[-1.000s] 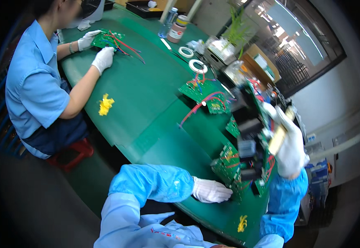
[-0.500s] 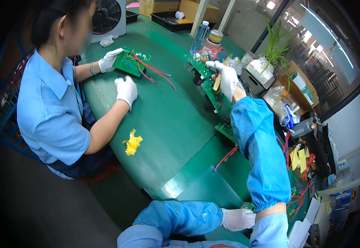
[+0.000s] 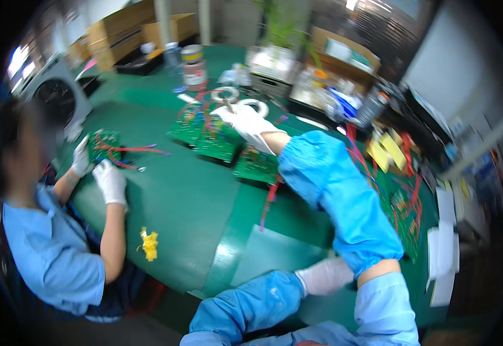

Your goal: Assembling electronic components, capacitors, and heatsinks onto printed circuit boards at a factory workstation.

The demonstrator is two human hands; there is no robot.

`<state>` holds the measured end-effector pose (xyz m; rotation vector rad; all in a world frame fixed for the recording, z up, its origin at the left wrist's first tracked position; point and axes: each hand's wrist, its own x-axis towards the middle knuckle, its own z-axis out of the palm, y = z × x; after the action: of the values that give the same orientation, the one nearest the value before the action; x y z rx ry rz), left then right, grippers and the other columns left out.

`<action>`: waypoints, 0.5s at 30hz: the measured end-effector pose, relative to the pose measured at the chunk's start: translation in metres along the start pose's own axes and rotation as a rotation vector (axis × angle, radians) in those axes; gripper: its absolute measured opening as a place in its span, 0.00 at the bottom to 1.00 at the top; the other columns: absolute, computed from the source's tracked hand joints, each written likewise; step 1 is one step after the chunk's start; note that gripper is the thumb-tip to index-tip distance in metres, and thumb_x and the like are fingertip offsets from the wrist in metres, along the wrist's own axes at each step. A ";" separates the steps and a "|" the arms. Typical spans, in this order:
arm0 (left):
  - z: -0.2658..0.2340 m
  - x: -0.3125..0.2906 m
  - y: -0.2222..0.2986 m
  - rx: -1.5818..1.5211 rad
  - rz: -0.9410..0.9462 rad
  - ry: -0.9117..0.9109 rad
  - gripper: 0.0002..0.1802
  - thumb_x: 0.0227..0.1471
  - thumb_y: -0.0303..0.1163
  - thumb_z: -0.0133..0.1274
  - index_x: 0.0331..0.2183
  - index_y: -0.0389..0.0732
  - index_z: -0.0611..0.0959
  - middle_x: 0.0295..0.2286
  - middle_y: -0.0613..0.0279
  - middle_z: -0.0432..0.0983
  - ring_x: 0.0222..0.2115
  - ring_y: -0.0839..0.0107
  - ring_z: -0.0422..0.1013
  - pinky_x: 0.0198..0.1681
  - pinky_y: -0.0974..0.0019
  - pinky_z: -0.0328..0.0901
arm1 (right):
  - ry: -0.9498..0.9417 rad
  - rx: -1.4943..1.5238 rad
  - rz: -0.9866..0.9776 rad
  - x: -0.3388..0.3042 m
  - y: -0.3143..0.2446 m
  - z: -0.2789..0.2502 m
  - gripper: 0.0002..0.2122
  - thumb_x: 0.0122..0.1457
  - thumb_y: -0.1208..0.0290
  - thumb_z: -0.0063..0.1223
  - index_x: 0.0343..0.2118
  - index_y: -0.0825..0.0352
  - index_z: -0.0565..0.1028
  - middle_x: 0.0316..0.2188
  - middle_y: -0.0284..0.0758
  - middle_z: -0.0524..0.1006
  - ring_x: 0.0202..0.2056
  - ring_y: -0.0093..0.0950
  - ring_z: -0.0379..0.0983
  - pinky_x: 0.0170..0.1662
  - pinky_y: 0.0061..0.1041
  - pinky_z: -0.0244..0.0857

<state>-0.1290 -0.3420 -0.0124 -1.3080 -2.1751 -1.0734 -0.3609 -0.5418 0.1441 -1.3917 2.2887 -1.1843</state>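
Nearest, at six o'clock, the left hand (image 3: 325,275) in a white glove rests on the green surface (image 3: 193,202), mostly tucked behind the right arm's blue sleeve; whether it is open or closed cannot be told. The right arm stretches out toward twelve o'clock, and the right hand (image 3: 247,122) is closed around a small dark tool (image 3: 228,105), whose long axis runs from the fist up toward eleven o'clock. Directly under it lie green circuit boards (image 3: 208,141) with red wires. At nine o'clock, a co-worker's gloved hands (image 3: 110,181) touch another board (image 3: 102,144). Beyond the tool lie white tape rolls (image 3: 260,105).
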 end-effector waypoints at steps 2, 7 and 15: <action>0.006 0.012 -0.002 -0.001 0.027 0.123 0.16 0.47 0.29 0.52 0.41 0.35 0.79 0.40 0.49 0.77 0.40 0.52 0.75 0.44 0.55 0.70 | 0.012 0.181 -0.033 -0.087 -0.020 -0.052 0.18 0.68 0.58 0.43 0.50 0.65 0.76 0.40 0.40 0.81 0.37 0.34 0.77 0.45 0.34 0.70; -0.007 0.045 0.007 0.046 -0.127 -0.131 0.15 0.51 0.27 0.51 0.42 0.35 0.82 0.37 0.49 0.80 0.38 0.49 0.77 0.42 0.55 0.73 | 0.281 0.347 0.407 -0.359 -0.072 -0.169 0.17 0.71 0.62 0.42 0.55 0.66 0.74 0.46 0.34 0.79 0.34 0.18 0.73 0.39 0.20 0.69; 0.017 0.038 0.024 0.141 0.011 0.090 0.22 0.46 0.15 0.50 0.44 0.36 0.84 0.42 0.50 0.82 0.47 0.47 0.77 0.54 0.51 0.69 | 1.753 0.354 0.822 -0.844 -0.161 -0.104 0.18 0.66 0.64 0.48 0.56 0.65 0.73 0.24 0.21 0.68 0.20 0.10 0.58 0.23 0.13 0.52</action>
<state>-0.1265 -0.3000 0.0113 -1.1854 -2.1323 -0.9381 0.1352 0.1673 0.1478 1.2775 2.4251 -2.5812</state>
